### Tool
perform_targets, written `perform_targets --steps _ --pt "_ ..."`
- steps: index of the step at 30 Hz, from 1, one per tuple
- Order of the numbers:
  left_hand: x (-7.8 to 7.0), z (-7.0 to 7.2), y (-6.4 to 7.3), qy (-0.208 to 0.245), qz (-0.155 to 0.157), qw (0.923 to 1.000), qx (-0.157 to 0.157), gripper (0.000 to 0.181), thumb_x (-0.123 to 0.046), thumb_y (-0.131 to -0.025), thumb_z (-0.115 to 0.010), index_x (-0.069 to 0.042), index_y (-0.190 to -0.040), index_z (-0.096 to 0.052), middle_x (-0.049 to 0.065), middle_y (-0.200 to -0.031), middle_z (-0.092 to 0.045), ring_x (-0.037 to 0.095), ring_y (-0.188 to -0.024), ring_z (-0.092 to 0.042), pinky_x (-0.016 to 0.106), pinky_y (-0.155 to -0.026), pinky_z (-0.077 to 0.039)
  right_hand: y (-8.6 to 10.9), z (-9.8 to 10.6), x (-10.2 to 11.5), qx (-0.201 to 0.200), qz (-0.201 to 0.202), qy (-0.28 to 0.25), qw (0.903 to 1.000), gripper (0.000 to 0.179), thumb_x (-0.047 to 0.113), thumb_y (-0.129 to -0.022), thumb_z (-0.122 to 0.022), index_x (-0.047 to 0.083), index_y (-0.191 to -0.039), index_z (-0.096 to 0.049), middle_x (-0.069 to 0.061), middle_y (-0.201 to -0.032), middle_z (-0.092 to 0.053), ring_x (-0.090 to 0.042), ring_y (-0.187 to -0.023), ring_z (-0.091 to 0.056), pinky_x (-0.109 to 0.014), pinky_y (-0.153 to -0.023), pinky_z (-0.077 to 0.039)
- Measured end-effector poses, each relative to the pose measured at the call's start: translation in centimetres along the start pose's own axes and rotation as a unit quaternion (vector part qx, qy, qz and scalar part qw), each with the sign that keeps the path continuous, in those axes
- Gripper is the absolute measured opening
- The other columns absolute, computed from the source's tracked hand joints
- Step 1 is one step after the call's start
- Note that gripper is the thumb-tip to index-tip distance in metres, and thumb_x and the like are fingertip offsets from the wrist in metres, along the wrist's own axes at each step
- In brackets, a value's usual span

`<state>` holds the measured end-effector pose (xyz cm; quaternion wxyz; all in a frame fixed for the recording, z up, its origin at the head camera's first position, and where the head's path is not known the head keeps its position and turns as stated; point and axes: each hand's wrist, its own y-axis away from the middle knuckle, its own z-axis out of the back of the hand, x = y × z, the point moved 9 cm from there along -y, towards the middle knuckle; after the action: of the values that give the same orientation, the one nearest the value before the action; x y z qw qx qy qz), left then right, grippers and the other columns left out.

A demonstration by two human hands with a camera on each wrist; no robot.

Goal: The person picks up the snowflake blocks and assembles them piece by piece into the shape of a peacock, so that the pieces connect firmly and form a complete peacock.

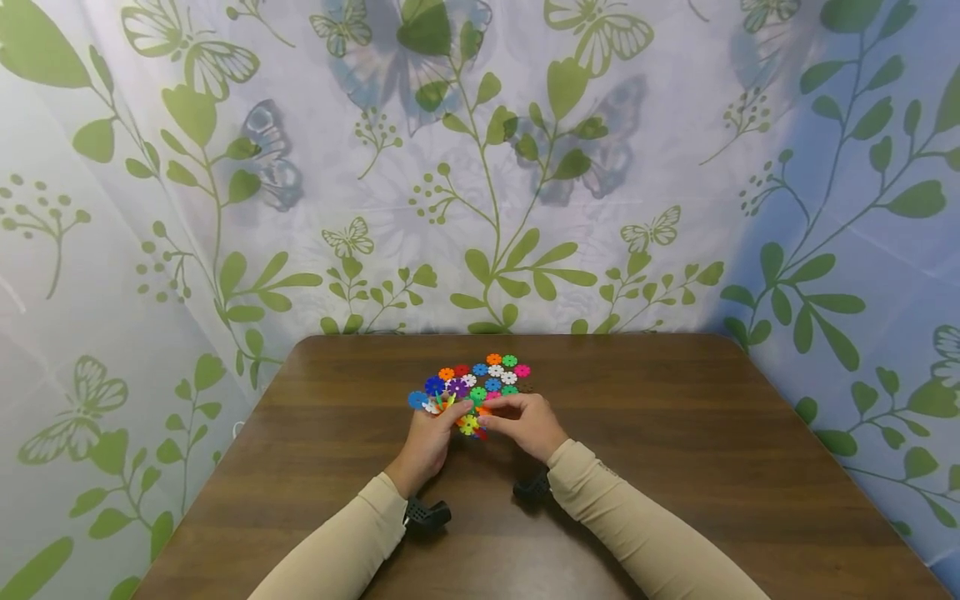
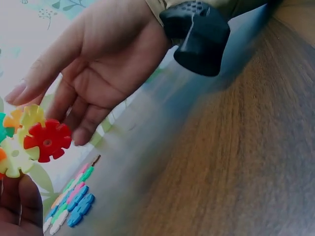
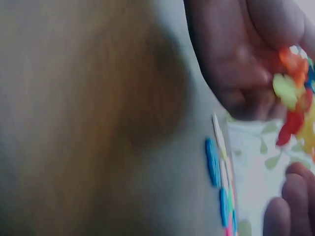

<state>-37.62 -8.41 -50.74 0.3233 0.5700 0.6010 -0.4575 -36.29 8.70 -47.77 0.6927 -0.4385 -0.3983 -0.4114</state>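
Observation:
My left hand [image 1: 427,446] holds a cluster of interlocked plastic flower discs, with its thumb along the near side. Around the cluster are a yellow disc [image 1: 468,425], a purple disc [image 1: 457,387], a dark blue disc [image 1: 435,385] and a light blue disc [image 1: 417,400]. On the other side, my right hand [image 1: 531,427] pinches at the cluster's edge, by an orange piece. A red disc [image 2: 49,140] and a pale yellow disc [image 2: 15,153] show close up in the left wrist view. The right wrist view is blurred. Fingers partly hide the joints between discs.
Several loose discs in mixed colours, such as a pink disc [image 1: 522,371] and an orange disc [image 1: 494,359], lie on the brown wooden table [image 1: 637,392] beyond the hands. A leaf-and-butterfly patterned cloth [image 1: 480,208] hangs behind the table.

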Motion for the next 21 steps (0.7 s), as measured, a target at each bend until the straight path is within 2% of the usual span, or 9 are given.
perform_targets --steps 3,6,9,13,16,19,21 --pt "0.2 0.3 -0.2 0.014 0.003 0.9999 -0.008 0.037 -0.007 -0.096 -0.08 0.007 -0.125 -0.062 0.034 -0.132 -0.06 0.039 -0.114 -0.066 0.039 -0.096 -0.056 -0.3 0.7 -0.5 0.008 0.004 0.028 0.9996 0.031 0.023 -0.1 -0.077 0.001 -0.121 -0.077 -0.01 -0.11 -0.077 -0.029 -0.096 -0.073 -0.034 -0.083 -0.059" --pt "0.5 0.6 -0.3 0.025 0.016 0.9994 -0.02 0.029 -0.002 -0.098 -0.075 0.006 -0.123 -0.062 0.03 -0.128 -0.064 0.028 -0.104 -0.07 0.039 -0.094 -0.057 -0.7 2.0 -1.2 -0.008 0.001 0.076 0.997 0.031 0.024 -0.104 -0.072 0.0 -0.124 -0.075 -0.01 -0.111 -0.076 -0.031 -0.097 -0.072 -0.039 -0.084 -0.058" --pt "0.6 0.6 -0.4 0.03 0.028 0.9989 -0.025 0.027 -0.001 -0.099 -0.073 0.005 -0.123 -0.061 0.028 -0.126 -0.064 0.024 -0.101 -0.071 0.037 -0.093 -0.057 -0.8 3.0 -1.8 -0.01 0.005 0.14 0.9901 0.03 0.018 -0.103 -0.072 0.0 -0.127 -0.073 -0.013 -0.119 -0.074 -0.032 -0.105 -0.07 -0.047 -0.091 -0.056" --pt "0.7 0.5 -0.3 0.028 0.031 0.999 -0.019 0.028 -0.002 -0.099 -0.074 0.005 -0.123 -0.061 0.034 -0.13 -0.06 0.026 -0.103 -0.07 0.038 -0.093 -0.057 -0.8 2.9 -2.5 0.048 0.029 0.224 0.9731 0.039 0.008 -0.102 -0.072 -0.003 -0.138 -0.065 -0.021 -0.139 -0.062 -0.039 -0.128 -0.058 -0.055 -0.11 -0.041" --pt "0.7 0.3 -0.2 0.024 0.028 0.9993 -0.001 0.037 -0.005 -0.098 -0.076 0.01 -0.128 -0.06 0.038 -0.135 -0.057 0.03 -0.108 -0.069 0.039 -0.095 -0.057 -0.7 1.9 -2.9 0.108 0.047 0.274 0.9546 0.045 0.008 -0.104 -0.068 -0.006 -0.145 -0.058 -0.027 -0.152 -0.049 -0.045 -0.14 -0.045 -0.06 -0.114 -0.029" --pt "0.6 -0.1 -0.1 0.02 0.025 0.9991 0.027 0.049 -0.008 -0.098 -0.077 0.015 -0.136 -0.054 0.037 -0.14 -0.055 0.031 -0.115 -0.067 0.04 -0.099 -0.055 -0.6 1.4 -3.2 0.136 0.048 0.297 0.9439 0.045 0.01 -0.106 -0.066 -0.008 -0.146 -0.056 -0.029 -0.157 -0.042 -0.05 -0.14 -0.039 -0.062 -0.11 -0.029" --pt "0.5 -0.3 0.0 0.016 0.026 0.9985 0.046 0.054 -0.007 -0.1 -0.076 0.015 -0.142 -0.051 0.036 -0.143 -0.053 0.032 -0.118 -0.066 0.04 -0.1 -0.054 -0.6 1.5 -3.1 0.123 0.051 0.299 0.9449 0.038 0.009 -0.104 -0.068 -0.009 -0.138 -0.063 -0.028 -0.153 -0.048 -0.051 -0.135 -0.042 -0.062 -0.108 -0.033"
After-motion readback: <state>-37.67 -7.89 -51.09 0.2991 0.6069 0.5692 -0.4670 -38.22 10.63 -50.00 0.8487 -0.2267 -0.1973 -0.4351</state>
